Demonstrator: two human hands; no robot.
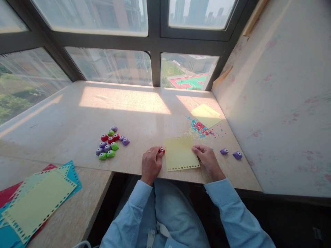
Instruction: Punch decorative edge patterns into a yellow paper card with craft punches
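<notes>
The yellow sheet (182, 155) is laid on the tabletop (139, 120) between the two hands, and it is taken here as the landmark. It can be judged very light, thin and easily bent; a crease or tear is most to be feared along its near edge, where a row of small holes is cut, so a flat pinch on a plain side margin is better advised. The red punch (161, 150) is found at the sheet's left edge; it is judged light, hard and compact, perhaps a little slick, and is best gripped around its body. By the left hand (150, 163) it is held with thumb and fingers drawn in close around it; whether paper is caught in its slot cannot be told. At the sheet's right edge, the margin is pinched by the right hand (207, 158), with thumb and fingertips nearly together. Loose confetti (201, 128) is scattered just beyond the sheet's far edge, and two purple punches (237, 155) are set apart to its right.
</notes>
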